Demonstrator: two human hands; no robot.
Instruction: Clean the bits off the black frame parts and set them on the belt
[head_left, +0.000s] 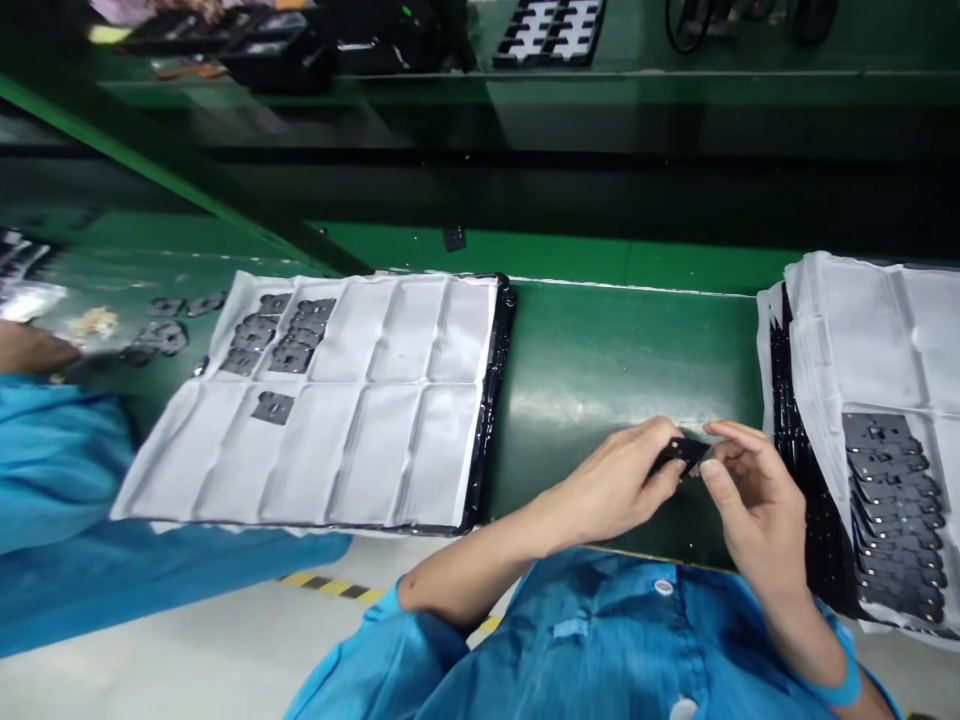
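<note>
In front of my chest, over the green bench, both hands meet at a small black plate [679, 453] with tiny bright spots. My left hand [619, 475] pinches its left side between thumb and fingers. At its right end, my right hand [761, 500] has thumb and forefinger closed on the edge, where a thin greyish sliver shows; I cannot make out what it is. To the left, a tray lined with white sheet [405, 450] carries several similar black plates [292, 350]. One plate [273, 407] lies apart in the tray's front row.
A stack of lined trays [862, 340] stands at the right, with a row of overlapping black plates [896, 520]. Loose plates [161, 338] lie on the bench beside a co-worker's blue sleeve [56, 450]. A green post [187, 190] slants behind; a shelf [630, 88] runs above.
</note>
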